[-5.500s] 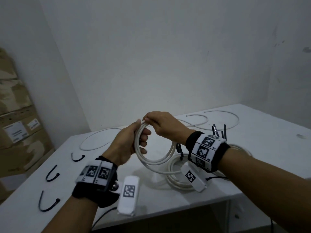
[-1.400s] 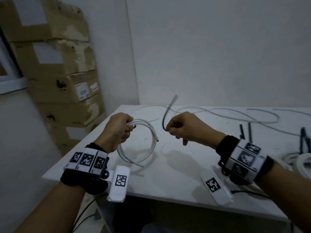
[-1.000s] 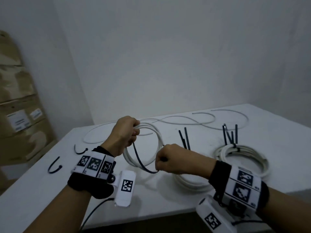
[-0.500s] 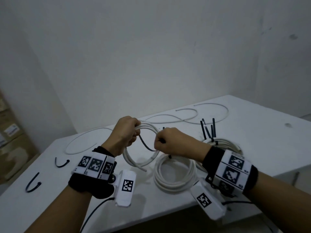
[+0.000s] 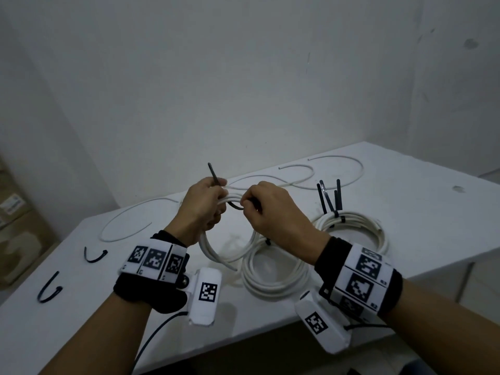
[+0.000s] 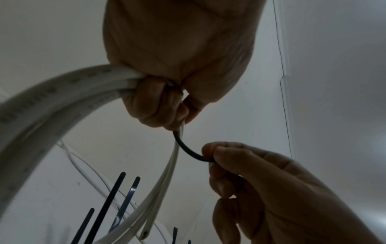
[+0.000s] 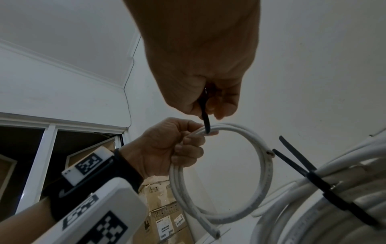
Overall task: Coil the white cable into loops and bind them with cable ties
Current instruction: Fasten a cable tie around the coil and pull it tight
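While your left hand (image 5: 201, 209) grips the white cable coil (image 5: 230, 255) above the table (image 5: 405, 212), your right hand (image 5: 270, 212) fingers pinch a black cable tie (image 6: 188, 148) (looped beneath the strands), other end poking above your left fist.

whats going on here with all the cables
A person is bundling white cable. The left hand grips a coil of cable held above the table, while the right hand pinches one end of a black cable tie being wrapped around the loops; it is not closed yet. Two tied coils lie on the table, with spare ties off to the left.
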The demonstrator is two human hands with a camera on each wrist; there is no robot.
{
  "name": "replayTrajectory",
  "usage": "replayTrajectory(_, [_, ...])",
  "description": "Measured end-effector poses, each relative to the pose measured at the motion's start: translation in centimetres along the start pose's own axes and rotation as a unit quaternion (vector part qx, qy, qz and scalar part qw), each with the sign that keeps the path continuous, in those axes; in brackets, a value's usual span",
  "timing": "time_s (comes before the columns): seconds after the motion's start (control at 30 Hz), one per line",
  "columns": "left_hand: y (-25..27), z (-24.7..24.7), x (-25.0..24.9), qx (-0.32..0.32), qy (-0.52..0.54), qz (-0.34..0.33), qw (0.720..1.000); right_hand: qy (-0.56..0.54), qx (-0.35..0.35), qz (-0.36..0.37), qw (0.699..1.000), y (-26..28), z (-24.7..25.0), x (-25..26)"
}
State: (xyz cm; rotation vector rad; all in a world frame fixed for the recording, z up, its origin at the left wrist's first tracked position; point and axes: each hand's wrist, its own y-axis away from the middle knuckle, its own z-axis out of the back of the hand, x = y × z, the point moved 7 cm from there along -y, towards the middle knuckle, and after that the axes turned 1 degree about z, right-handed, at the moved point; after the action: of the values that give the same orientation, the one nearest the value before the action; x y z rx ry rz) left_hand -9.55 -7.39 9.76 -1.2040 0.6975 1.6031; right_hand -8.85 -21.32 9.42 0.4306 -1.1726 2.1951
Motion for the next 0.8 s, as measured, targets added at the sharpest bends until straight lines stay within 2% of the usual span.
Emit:
replayTrajectory(0.2, [-0.2,-0.1,-0.1,-0.006,0.020,-0.034,0.999,-0.008,-0.117,0.124,0.985,0.7,1.7,2.3])
replayTrajectory(0.3, [0.1,-0.3,-0.4,-0.004,0.010,-0.063,0.998,-0.025,-0.172,0.147,0.974,0.6,3.0,2.9])
replayTrajectory(0.37, [0.5,-0.5,-1.0,-0.010,-0.022,-0.102,0.995,-0.062,-0.211,0.132,0.966,0.2,3.9,2.7])
replayTrajectory(0.43, [1.1,-1.0,-1.6,-0.019,-0.080,-0.149,0.985,-0.123,-0.233,0.075,0.962,-0.3,4.2,1.6])
replayTrajectory(0.5, [1.8,-1.4,-2.1,-0.031,-0.139,-0.189,0.972,-0.201,-0.224,0.000,0.954,-0.9,3.8,0.2])
replayTrajectory(0.57, [2.2,-1.7,-2.3,-0.041,-0.180,-0.213,0.959,-0.245,-0.214,-0.038,0.945,-1.1,3.5,-0.8])
replayTrajectory(0.8, [3.0,-1.7,-3.1,-0.056,-0.290,-0.270,0.916,-0.263,-0.187,-0.055,0.945,-0.7,3.0,-1.8])
